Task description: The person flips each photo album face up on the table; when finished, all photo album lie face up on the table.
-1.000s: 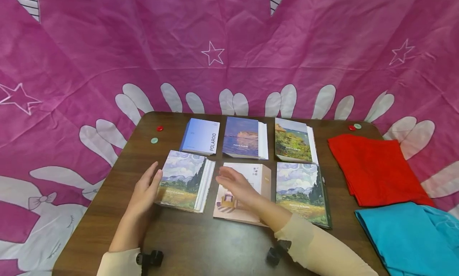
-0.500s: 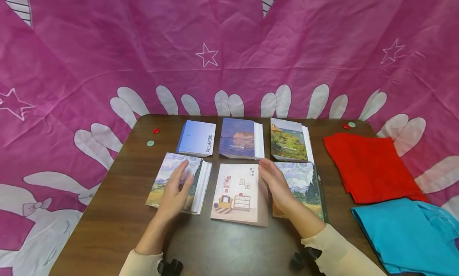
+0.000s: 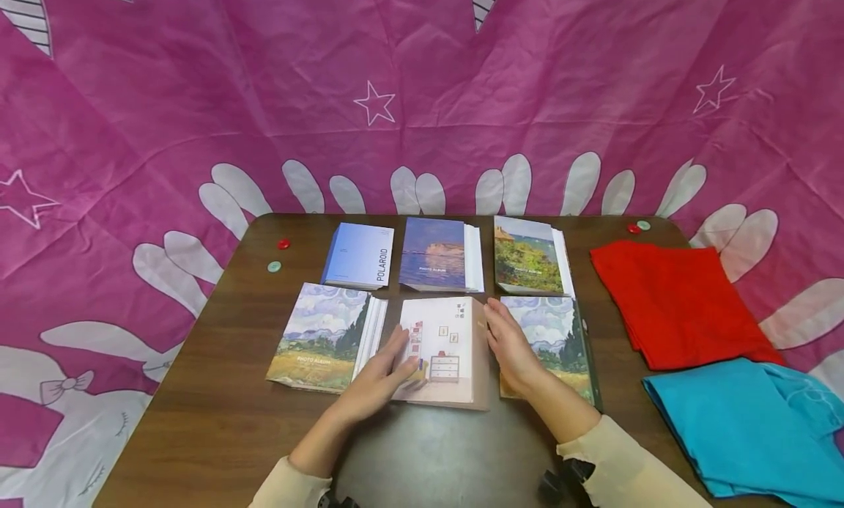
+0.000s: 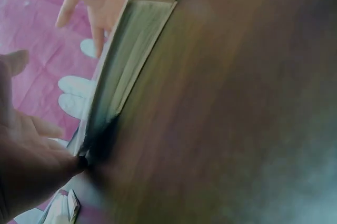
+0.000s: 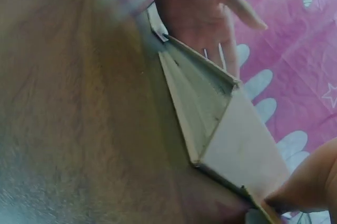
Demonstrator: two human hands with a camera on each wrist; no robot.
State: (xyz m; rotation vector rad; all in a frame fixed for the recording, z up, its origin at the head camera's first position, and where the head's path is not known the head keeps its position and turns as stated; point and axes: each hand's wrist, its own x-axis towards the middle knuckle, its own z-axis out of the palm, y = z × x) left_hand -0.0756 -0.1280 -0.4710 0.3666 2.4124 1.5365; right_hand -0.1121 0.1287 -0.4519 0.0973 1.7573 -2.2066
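A thick album with a pale cover showing a furnished room (image 3: pixel 451 391) lies between both hands, in the middle of the front row. My left hand (image 3: pixel 376 376) is at its left edge, fingers extended, the thumb over the cover. On the other side my right hand (image 3: pixel 514 350) has straight fingers right at the spine. The left wrist view shows the end of the album's pages (image 4: pixel 134 40) between the hands. From the right wrist, the album's spine (image 5: pixel 242 140) appears broad and plain. Landscape photo albums flank it, left (image 3: pixel 319 347) and right (image 3: pixel 547 332).
Behind stand a blue Polaroid album (image 3: pixel 359 255), a sea-cliff album (image 3: pixel 435 251) and a garden album (image 3: pixel 527 255). Folded red cloth (image 3: pixel 679 303) and blue cloth (image 3: pixel 745 420) lie at the right. Red (image 3: pixel 283 244) and green buttons (image 3: pixel 274 267) sit at the table's back left.
My left hand has moved right, from the left landscape album to the middle album's left edge. My right hand crossed rightward over that album to its spine, and the album has turned slightly.
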